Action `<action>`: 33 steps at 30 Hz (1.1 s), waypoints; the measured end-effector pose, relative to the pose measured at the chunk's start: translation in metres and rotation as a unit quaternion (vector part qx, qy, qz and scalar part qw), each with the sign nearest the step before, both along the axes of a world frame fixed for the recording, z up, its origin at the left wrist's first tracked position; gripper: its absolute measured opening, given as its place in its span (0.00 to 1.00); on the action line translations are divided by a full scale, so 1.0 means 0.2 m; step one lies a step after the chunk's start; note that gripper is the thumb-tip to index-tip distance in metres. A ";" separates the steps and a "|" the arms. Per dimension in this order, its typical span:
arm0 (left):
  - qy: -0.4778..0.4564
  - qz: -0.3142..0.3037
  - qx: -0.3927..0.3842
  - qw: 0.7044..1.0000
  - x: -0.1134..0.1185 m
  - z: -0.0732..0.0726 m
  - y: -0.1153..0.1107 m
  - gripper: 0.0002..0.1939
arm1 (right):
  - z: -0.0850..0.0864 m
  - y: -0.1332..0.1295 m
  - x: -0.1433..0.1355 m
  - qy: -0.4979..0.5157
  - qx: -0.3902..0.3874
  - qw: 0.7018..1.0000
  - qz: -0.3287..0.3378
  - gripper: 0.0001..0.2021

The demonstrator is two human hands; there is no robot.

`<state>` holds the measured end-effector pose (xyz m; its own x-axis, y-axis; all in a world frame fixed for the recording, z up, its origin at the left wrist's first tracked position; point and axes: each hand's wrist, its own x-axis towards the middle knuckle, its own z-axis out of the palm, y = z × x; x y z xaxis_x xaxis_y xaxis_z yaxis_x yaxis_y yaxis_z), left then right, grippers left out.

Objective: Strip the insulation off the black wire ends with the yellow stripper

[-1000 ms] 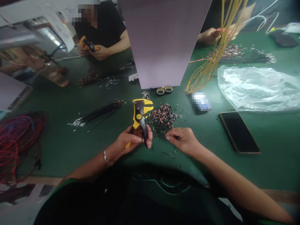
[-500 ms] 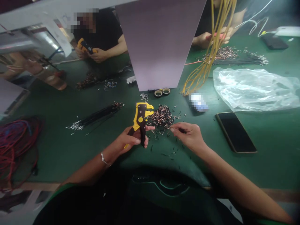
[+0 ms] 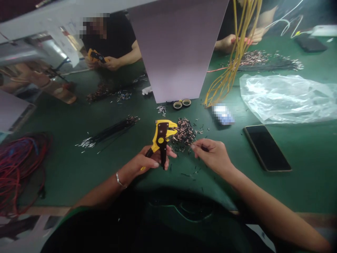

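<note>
My left hand (image 3: 154, 158) is wrapped around the handles of a yellow-and-black wire stripper (image 3: 161, 140). The tool is held upright, its jaws pointing right over a pile of short black wire pieces with bare copper ends (image 3: 185, 131). Just right of that pile, my right hand (image 3: 212, 153) is closed in a pinch at thumb and forefinger; whatever sits between the fingertips is too small to name. To the left of the stripper lies a bundle of black wires (image 3: 110, 131) with silvery tips at one end.
Two tape rolls (image 3: 182, 103) lie below a pale upright panel (image 3: 179, 52). A phone (image 3: 267, 147) and a clear plastic bag (image 3: 289, 100) are at right, near hanging yellow wires (image 3: 234, 66). Red cables (image 3: 22, 168) heap at left. Co-workers' hands (image 3: 105, 62) work across the table.
My left hand has shifted slightly right and down with the wire stripper, whose jaws are now tipped more to the right. The right hand stays almost in place, still pinched.
</note>
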<state>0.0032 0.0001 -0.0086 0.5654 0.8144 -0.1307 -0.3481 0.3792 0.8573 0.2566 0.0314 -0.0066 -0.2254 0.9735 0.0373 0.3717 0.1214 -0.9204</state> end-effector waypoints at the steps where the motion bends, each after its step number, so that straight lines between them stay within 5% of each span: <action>1: 0.002 0.000 0.000 1.000 0.01 0.00 0.00 0.28 | 0.00 0.00 0.00 0.002 -0.005 1.000 -0.003 0.09; 33: 0.121 -0.042 0.043 0.991 0.06 0.00 -0.07 0.20 | 0.09 -0.10 -0.05 0.054 -0.045 0.996 0.060 0.11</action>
